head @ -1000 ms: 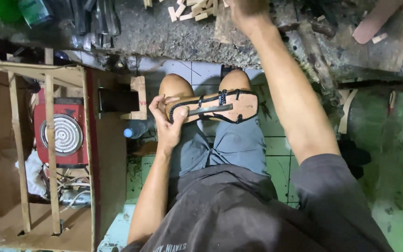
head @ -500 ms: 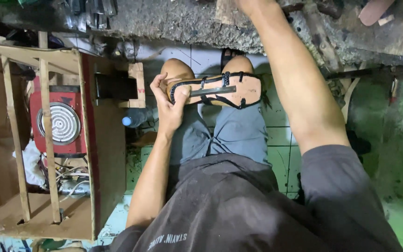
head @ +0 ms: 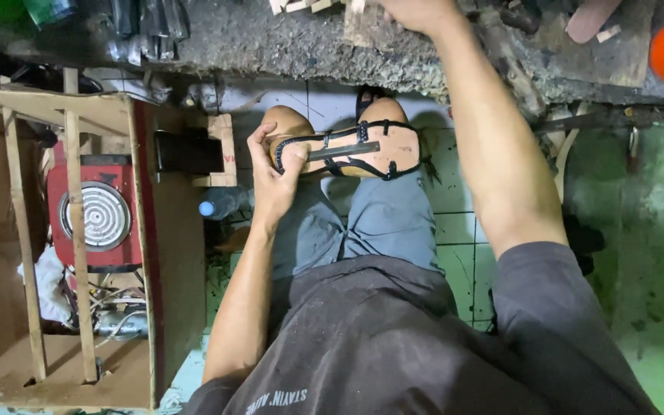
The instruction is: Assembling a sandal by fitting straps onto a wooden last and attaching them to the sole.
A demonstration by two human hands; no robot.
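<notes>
Your left hand (head: 274, 180) pinches the left end of a tan sandal (head: 347, 151) with thin black straps, lying across your knees; your right hand (head: 416, 11) reaches the far desk (head: 286, 42), cut off, its fingers' grip impossible to tell.

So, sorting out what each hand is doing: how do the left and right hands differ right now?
The left hand is bent in close over the knees, fingers gripping the end of a strappy tan sandal; the right hand is stretched far out to the grimy workbench, partly cut off by the frame edge, its hold unclear. Both are bare.
</notes>
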